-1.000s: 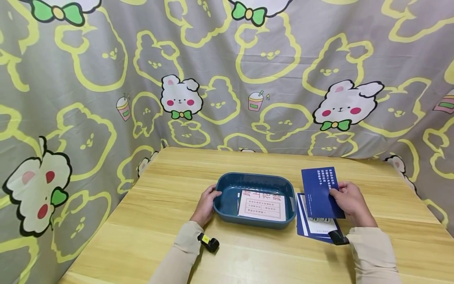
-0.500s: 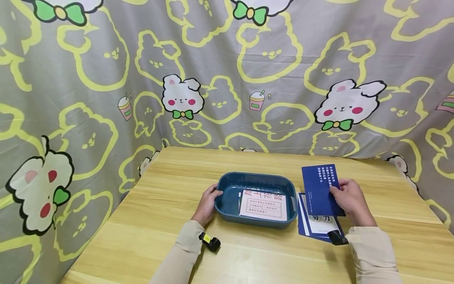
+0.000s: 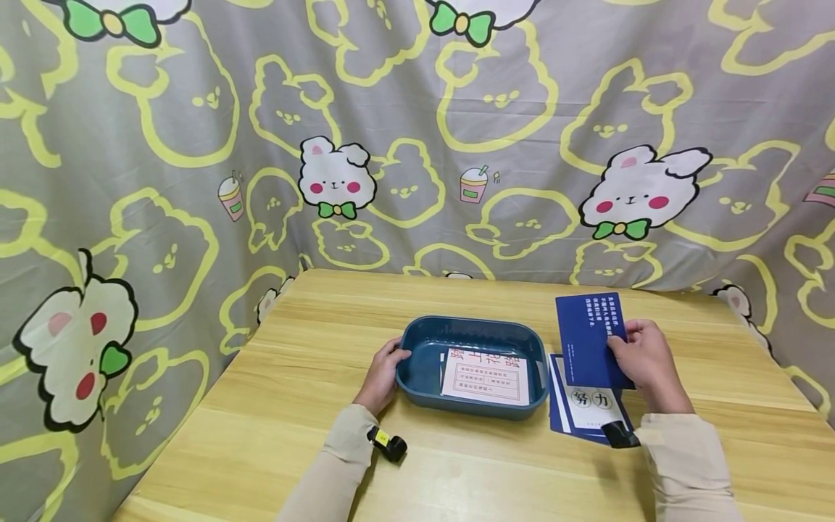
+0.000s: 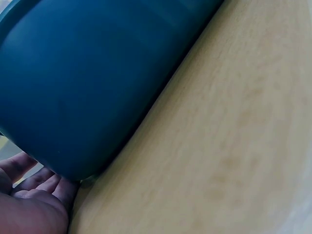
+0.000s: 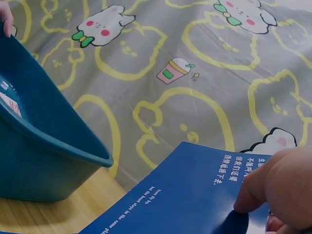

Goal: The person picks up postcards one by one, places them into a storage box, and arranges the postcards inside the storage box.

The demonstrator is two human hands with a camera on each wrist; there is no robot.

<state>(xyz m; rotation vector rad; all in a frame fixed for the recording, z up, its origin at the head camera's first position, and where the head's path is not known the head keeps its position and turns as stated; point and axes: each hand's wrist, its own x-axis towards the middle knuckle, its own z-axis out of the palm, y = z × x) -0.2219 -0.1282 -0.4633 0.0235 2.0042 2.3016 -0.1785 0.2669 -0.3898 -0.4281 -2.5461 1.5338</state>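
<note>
presently, we find the card-handling partway along, judging from where the cards lie. inside the deep teal, rounded-rectangular glossy tray (image 3: 470, 411) rests a cream paper card with red printed characters (image 3: 485, 378); a white edge beside it suggests another underneath, though we cannot count how many. the right hand (image 3: 647, 364) pinches a dark blue rectangular card with white lettering (image 3: 584, 339), thumb on its upper face and fingers behind, with little gap between them; we note that this card is raised to the right of the tray, outside its walls. below it, on the pale wood-grain table (image 3: 274, 377), a white card bearing two circled black characters (image 3: 592, 408) overlaps dark blue sheets (image 3: 558, 420) just beside the tray; their number is hidden. the left hand (image 3: 380, 378) grips the tray's left end, thumb at the rim and fingers against the outer wall. we therefore read one card as in hand and a small pile as yet unhandled.
</note>
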